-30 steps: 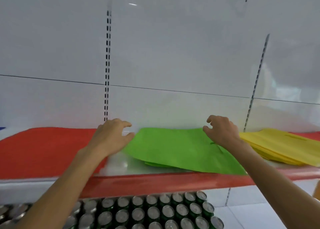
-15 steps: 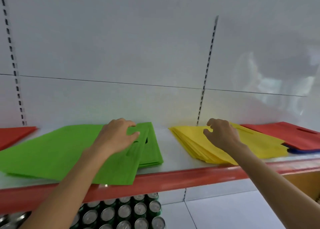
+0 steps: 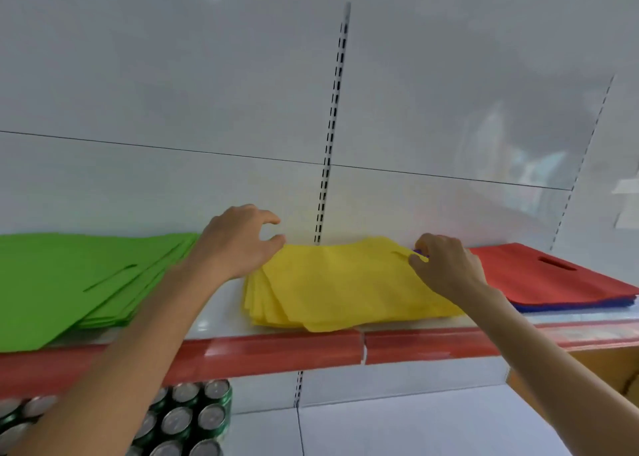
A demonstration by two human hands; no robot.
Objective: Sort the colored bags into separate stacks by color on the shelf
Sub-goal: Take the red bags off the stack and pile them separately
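Note:
A yellow bag stack [image 3: 345, 282] lies mid-shelf, its layers fanned out at the left. My left hand [image 3: 238, 241] hovers at its far left corner with loosely curled fingers, holding nothing. My right hand [image 3: 446, 265] pinches the stack's right edge beside the handle slot, where a sliver of blue [image 3: 418, 251] shows between thumb and fingers. A green bag stack [image 3: 76, 276] lies to the left. On the right, a red bag [image 3: 553, 276] lies on top of blue bags [image 3: 574, 306].
The white shelf [image 3: 214, 321] has a red front strip [image 3: 276, 350] and a white back panel with slotted uprights [image 3: 328, 151]. Green cans [image 3: 186, 421] stand on the level below at the left. A brown box corner [image 3: 608, 362] shows at lower right.
The view has swung right, from the red and green bags to the yellow stack. My left hand left the green bags for the yellow stack's left corner. My right hand shifted to its right edge.

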